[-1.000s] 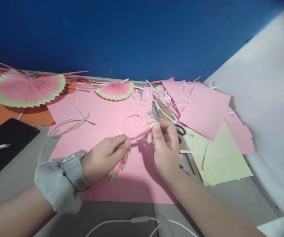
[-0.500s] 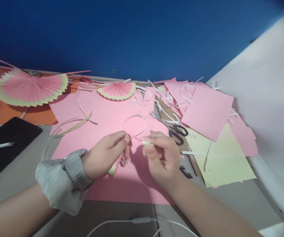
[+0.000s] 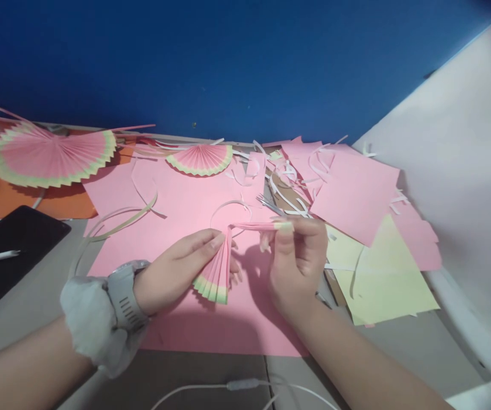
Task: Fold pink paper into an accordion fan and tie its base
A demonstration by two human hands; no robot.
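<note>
Between my two hands is a small pleated paper fan [image 3: 214, 282], pink with a pale green-yellow edge. My left hand [image 3: 192, 259] pinches it between thumb and fingers near its folded middle, with one half hanging down partly spread. The other half is pressed into a narrow strip that points right. My right hand [image 3: 299, 262] grips that strip by its green end. Beneath lies a large pink paper sheet [image 3: 224, 330]. A thin paper loop [image 3: 230, 203] rests on it just beyond the fan. Scissors [image 3: 270, 203] lie behind my right hand, their handles hidden.
Two finished-looking fans, a large one [image 3: 57, 156] and a smaller one [image 3: 200, 159], lie at the back. Pink sheets [image 3: 356, 188], yellow paper [image 3: 386, 279] and white strips are on the right. A black tablet-like slab [image 3: 19, 250] lies left; a white cable [image 3: 243, 384] runs in front.
My right hand has moved right and slightly up, drawing one half of the fan out sideways. The hanging half has turned into clear view below my left hand.
</note>
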